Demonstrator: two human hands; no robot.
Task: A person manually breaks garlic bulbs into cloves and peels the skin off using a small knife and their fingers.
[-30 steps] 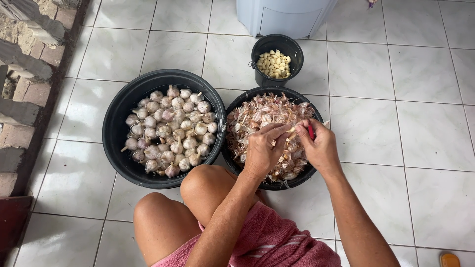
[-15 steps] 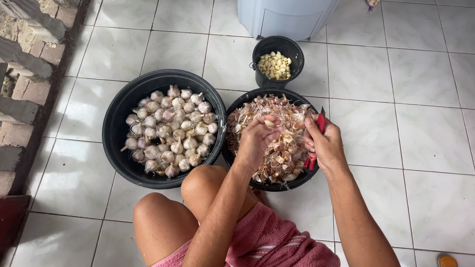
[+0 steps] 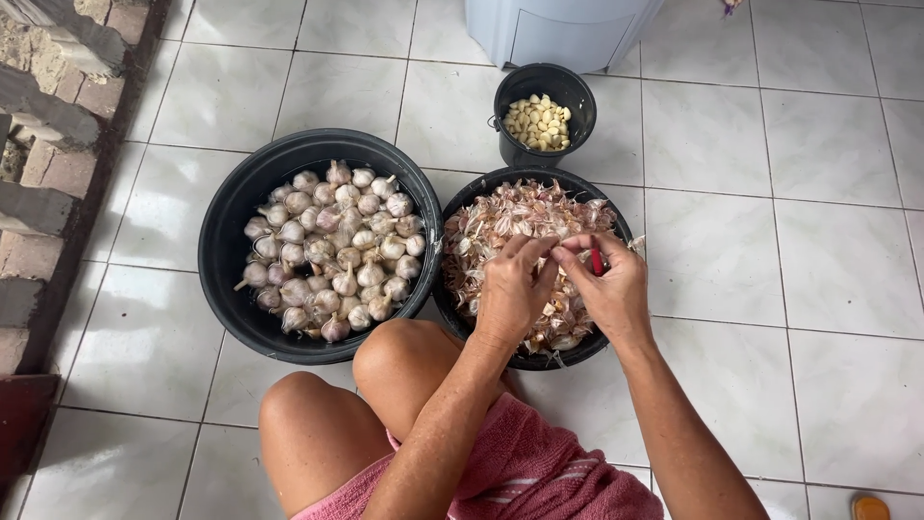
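Note:
My left hand (image 3: 513, 289) and my right hand (image 3: 608, 287) meet over a black basin of garlic skins (image 3: 500, 221). Their fingertips pinch a small garlic piece between them. A red-handled tool (image 3: 597, 261) sits in my right hand, mostly hidden by the fingers. To the left stands a larger black basin (image 3: 223, 241) filled with whole garlic bulbs (image 3: 332, 250). Beyond the skins basin is a small black bucket (image 3: 575, 101) holding peeled cloves (image 3: 539, 122).
The floor is pale square tile (image 3: 770, 250). A brick wall (image 3: 43, 144) runs along the left edge. A white-blue container (image 3: 558, 29) stands at the top behind the bucket. My bare knees (image 3: 404, 361) and a pink cloth (image 3: 539, 472) fill the bottom.
My left hand rose from the pile of skins and came back to meet my right hand. My right hand moved inward from the basin's right rim.

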